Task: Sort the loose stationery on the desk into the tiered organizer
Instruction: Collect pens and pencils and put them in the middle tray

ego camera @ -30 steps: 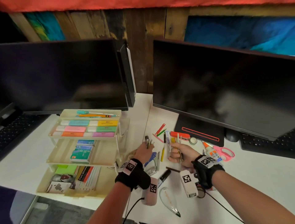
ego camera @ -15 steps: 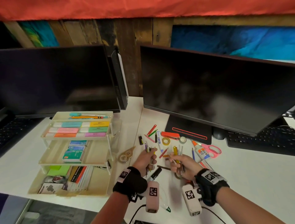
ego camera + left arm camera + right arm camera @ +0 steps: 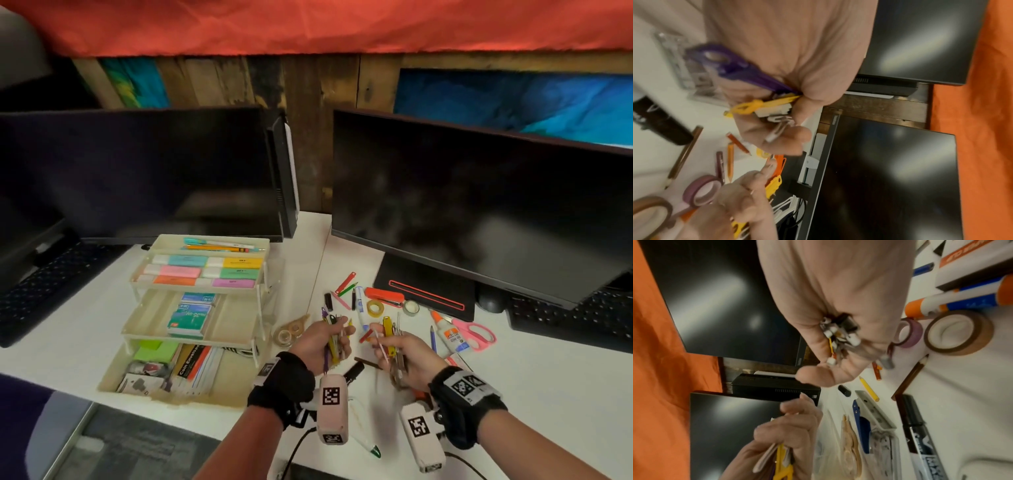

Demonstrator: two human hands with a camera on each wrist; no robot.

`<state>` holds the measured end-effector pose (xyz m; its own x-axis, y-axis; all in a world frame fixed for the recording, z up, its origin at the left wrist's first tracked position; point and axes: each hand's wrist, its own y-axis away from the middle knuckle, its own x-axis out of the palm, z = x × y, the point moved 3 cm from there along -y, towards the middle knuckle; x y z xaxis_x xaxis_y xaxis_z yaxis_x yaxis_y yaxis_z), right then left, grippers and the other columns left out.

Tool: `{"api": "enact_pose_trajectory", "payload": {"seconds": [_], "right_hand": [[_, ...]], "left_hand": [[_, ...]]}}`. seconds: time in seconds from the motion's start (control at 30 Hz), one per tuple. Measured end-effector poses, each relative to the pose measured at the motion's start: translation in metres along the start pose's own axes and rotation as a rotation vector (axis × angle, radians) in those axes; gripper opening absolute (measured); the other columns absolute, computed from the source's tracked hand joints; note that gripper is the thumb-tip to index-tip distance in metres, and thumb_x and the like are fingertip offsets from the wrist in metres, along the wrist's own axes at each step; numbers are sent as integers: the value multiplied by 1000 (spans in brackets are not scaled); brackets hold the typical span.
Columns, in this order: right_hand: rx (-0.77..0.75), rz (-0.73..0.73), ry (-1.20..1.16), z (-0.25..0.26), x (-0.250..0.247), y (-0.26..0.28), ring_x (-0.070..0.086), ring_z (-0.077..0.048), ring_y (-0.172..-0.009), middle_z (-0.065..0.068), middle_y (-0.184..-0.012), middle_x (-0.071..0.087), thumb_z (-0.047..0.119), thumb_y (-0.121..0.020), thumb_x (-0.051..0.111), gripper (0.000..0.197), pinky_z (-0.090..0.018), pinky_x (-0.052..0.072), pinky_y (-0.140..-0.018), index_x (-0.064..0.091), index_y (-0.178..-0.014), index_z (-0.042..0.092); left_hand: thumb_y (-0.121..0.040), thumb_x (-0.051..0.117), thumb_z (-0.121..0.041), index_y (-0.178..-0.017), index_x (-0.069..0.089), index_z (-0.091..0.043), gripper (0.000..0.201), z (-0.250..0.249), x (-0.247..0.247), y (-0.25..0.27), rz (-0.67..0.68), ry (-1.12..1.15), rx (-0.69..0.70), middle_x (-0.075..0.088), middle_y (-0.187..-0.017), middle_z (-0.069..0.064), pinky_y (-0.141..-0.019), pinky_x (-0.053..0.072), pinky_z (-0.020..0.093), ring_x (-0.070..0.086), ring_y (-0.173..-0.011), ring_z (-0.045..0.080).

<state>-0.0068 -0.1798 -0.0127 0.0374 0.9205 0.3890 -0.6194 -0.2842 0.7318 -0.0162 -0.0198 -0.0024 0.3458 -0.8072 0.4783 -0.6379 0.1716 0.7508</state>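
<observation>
The cream three-tier organizer (image 3: 150,337) stands at the desk's front left, with erasers on top, staple boxes in the middle and notes and envelopes below. My left hand (image 3: 329,342) grips a bundle of clips (image 3: 756,105) in purple, yellow and white. My right hand (image 3: 394,349) grips a second bundle of clips (image 3: 838,334), yellow and white among them. Both hands hover side by side, just right of the organizer, over the loose stationery. Pencils, tape rolls (image 3: 373,306) and a black marker (image 3: 352,371) lie under them.
An orange stapler (image 3: 383,294), glue bottle (image 3: 448,334), pink scissors (image 3: 474,334) and a tape dispenser (image 3: 289,330) lie around. Two dark monitors (image 3: 479,205) stand behind. Keyboards (image 3: 582,315) flank the desk. A green-tipped pen (image 3: 366,445) lies by the front edge.
Both hands have drawn back from the pile toward me and lifted, each still holding its bundle of clips. The view has tilted upward.
</observation>
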Motion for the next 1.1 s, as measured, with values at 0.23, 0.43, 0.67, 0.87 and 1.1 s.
{"api": "enact_pose_trajectory", "payload": {"seconds": [0.23, 0.43, 0.67, 0.87, 1.1], "right_hand": [[-42, 124, -22, -6, 26, -9, 30, -6, -35, 0, -56, 43, 13, -96, 45, 13, -14, 18, -31, 55, -104, 10], [-44, 205, -76, -18, 79, -11, 26, -7, -33, 2, -51, 33, 25, -87, 52, 16, -15, 16, -31, 51, -77, 12], [-64, 268, 31, -43, 170, -10, 31, -10, -37, -2, -54, 38, 24, -93, 49, 18, -17, 24, -32, 53, -85, 9], [-72, 269, 150, -67, 219, -11, 32, -11, -39, -3, -57, 38, 29, -88, 56, 18, -18, 24, -36, 54, -87, 11], [-104, 264, 192, -74, 241, -9, 34, -12, -40, -2, -57, 41, 28, -93, 52, 18, -20, 26, -38, 55, -90, 10]], "left_hand": [[-101, 42, -24, -94, 47, -15, 12, -34, -9, 32, 105, -542, 213, 31, -51, -9, -37, 20, 14, 24, -38, 2], [-101, 40, -26, -87, 47, -16, 18, -85, -78, 70, 47, -762, 253, 31, -54, -7, -36, 20, 15, 24, -38, 3], [-101, 40, -19, -84, 46, -14, 19, -147, -207, 122, -275, -861, 225, 36, -54, -4, -34, 23, 15, 27, -37, 4], [-94, 42, -7, -73, 44, -6, 22, -181, -243, 102, -466, -1295, 91, 43, -59, 6, -40, 32, 22, 38, -44, 15], [-88, 42, 0, -64, 44, -8, 26, -195, -225, 85, -449, -1503, 103, 52, -60, 6, -46, 36, 24, 44, -45, 16]]}}
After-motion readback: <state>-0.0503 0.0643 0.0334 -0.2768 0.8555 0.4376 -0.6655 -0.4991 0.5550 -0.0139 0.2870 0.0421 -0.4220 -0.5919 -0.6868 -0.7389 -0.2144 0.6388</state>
